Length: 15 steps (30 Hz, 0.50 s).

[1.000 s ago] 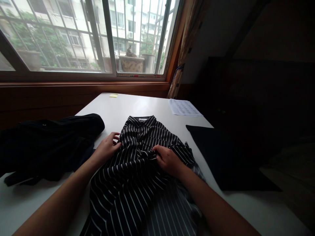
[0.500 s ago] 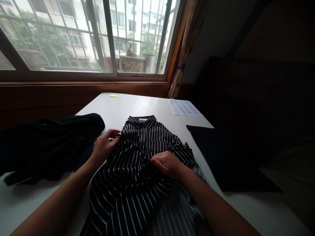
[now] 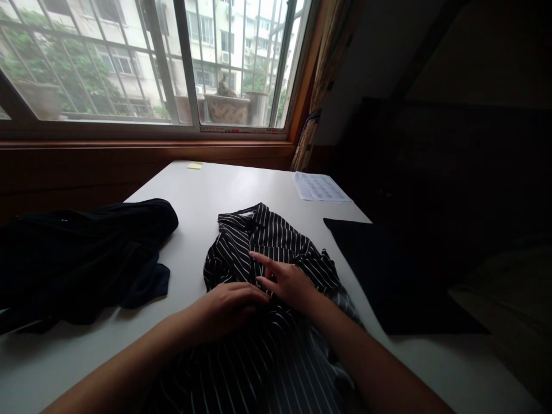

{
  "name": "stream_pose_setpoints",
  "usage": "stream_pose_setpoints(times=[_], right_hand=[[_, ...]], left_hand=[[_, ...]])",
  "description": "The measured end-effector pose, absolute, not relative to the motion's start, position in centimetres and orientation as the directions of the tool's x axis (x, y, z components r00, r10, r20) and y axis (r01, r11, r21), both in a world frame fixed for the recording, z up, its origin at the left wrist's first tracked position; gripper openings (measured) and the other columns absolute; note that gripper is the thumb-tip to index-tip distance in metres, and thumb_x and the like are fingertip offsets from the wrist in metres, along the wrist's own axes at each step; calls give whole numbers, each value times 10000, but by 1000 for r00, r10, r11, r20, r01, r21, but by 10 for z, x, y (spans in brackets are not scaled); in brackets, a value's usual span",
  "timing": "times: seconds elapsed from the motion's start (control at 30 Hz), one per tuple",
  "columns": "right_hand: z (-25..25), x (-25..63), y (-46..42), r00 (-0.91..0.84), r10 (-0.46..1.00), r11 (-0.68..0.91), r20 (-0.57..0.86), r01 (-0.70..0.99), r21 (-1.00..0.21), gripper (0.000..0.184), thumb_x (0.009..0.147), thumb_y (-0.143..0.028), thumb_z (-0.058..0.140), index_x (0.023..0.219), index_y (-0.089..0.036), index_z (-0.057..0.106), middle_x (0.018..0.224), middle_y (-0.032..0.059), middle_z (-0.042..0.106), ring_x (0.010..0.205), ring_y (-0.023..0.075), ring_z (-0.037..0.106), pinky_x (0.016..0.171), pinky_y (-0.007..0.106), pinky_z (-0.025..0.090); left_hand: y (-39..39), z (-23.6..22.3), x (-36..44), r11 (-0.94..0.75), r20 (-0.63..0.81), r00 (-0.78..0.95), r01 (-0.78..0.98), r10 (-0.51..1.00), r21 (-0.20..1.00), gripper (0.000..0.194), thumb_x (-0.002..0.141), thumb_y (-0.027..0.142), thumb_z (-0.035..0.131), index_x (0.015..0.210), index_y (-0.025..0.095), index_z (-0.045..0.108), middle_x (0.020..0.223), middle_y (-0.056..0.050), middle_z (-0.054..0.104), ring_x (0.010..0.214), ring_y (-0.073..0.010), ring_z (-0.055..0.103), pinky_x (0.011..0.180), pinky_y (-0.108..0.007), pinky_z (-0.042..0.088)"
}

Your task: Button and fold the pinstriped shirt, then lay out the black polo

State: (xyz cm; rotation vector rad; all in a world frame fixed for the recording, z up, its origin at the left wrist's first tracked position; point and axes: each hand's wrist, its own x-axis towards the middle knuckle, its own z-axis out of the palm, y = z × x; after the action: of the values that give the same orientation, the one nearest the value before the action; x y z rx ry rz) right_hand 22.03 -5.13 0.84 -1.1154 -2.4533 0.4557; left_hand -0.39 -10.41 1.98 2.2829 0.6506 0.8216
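A black shirt with white stripes (image 3: 282,238) lies on the white table with its collar toward the window. Its left front is bunched, and the left side of the collar sits askew. My left hand (image 3: 230,307) is over the middle of the shirt, its fingers curled together on the cloth; the thumb is hidden. Just to the right, my right hand (image 3: 288,282) rests on the shirt front with the index finger stretched out and the thumb apart from it. The lower part of the shirt spreads between my forearms.
Dark clothing (image 3: 99,253) lies heaped on the left of the table (image 3: 233,181). On the right is a flat dark cloth (image 3: 388,282). Printed papers (image 3: 321,187) and a yellow note (image 3: 195,165) lie toward the far edge, below a barred window.
My left hand has moved from the shirt's left shoulder down and right to its middle. The left front and collar have shifted and bunched. My right hand's index finger has straightened out.
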Motion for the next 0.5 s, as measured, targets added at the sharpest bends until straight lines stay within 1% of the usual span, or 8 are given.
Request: stream_pose_setpoints(times=[0.1,0.17,0.23,0.3,0.33,0.4,0.5], right_hand=[[10,217,-53,-674,706,693,215,595,-407,613,943,-233,614,1485,-414,394,888,-45,712,719,118,638,684,226,472],[10,215,-54,-720,661,739,214,571,-358,492,962,-248,594,1419,-406,504,944,-25,724,752,118,649,676,219,463],[9,214,-55,-743,637,763,208,567,-311,351,972,-264,584,1301,-380,630,915,-16,725,726,114,648,638,213,441],[8,213,-55,-745,635,766,202,577,-283,245,970,-269,588,1171,-339,710,868,-14,721,703,113,645,615,214,421],[8,213,-55,-743,639,765,200,583,-274,213,967,-265,592,1122,-320,727,858,-12,720,707,117,648,613,216,416],[9,214,-54,-738,647,759,193,596,-262,182,956,-259,605,1078,-302,733,861,-11,722,722,125,654,616,220,414],[10,215,-53,-746,644,757,167,593,-274,199,939,-244,622,1100,-306,721,904,-10,738,748,132,667,634,223,424]], left_hand=[[-114,32,1,-654,357,765,109,536,749,345,935,83,507,1236,219,608,1212,-94,679,1123,-195,648,971,-352,547],[-119,42,3,-622,339,802,52,492,781,379,921,67,508,1258,216,594,1233,-109,667,1145,-211,638,989,-384,542],[-122,49,4,-595,324,831,11,452,803,399,911,61,512,1268,220,590,1247,-115,661,1153,-222,636,995,-403,540],[-124,52,5,-581,317,843,-7,435,814,375,916,74,513,1249,222,605,1234,-114,668,1127,-222,648,977,-395,548],[-124,51,5,-581,323,838,-9,439,814,352,926,84,507,1232,222,615,1213,-112,676,1106,-218,655,962,-386,552],[-122,47,4,-594,356,793,10,495,804,304,950,108,493,1194,219,636,1144,-104,695,1050,-208,667,919,-362,557],[-112,40,-5,-626,434,613,129,660,769,246,976,154,477,1133,213,657,1015,-83,689,936,-186,659,818,-321,548]])
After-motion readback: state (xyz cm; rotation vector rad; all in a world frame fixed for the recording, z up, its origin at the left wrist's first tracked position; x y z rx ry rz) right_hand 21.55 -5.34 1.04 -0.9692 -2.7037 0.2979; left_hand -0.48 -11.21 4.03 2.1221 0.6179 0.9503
